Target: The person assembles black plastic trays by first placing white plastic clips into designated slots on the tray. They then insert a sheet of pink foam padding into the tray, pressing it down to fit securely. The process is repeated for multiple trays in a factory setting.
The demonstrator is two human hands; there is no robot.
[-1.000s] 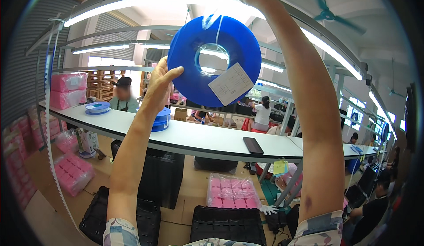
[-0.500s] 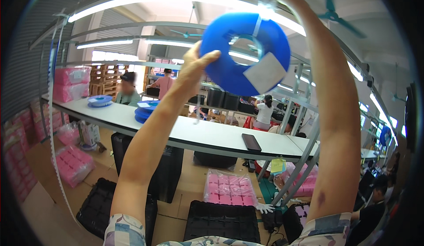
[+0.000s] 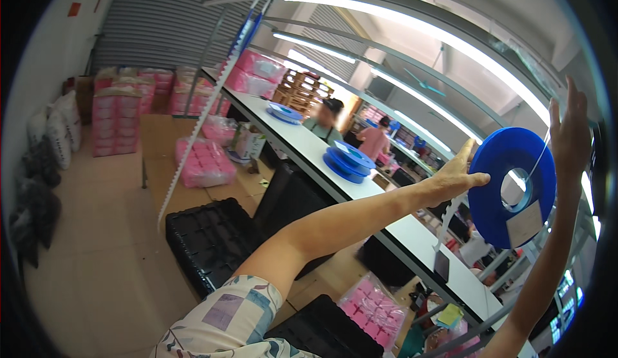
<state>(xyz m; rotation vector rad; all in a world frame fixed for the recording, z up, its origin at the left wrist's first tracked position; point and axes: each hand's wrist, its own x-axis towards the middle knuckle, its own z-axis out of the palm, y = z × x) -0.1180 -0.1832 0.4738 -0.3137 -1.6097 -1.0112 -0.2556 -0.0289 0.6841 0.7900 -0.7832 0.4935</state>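
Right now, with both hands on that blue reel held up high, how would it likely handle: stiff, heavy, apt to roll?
The blue reel looks like a rigid flat disc, so probably stiff. The left hand steadies its edge with open fingers and the right hand is at its other side, which suggests modest weight. Round-rimmed, it would likely roll if set on edge.

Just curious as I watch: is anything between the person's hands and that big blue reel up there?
Nothing visible. The left hand already rests against the rim of the blue reel, and the right hand is up at its far edge. Only a thin white strip hangs beside the reel, not blocking either hand.
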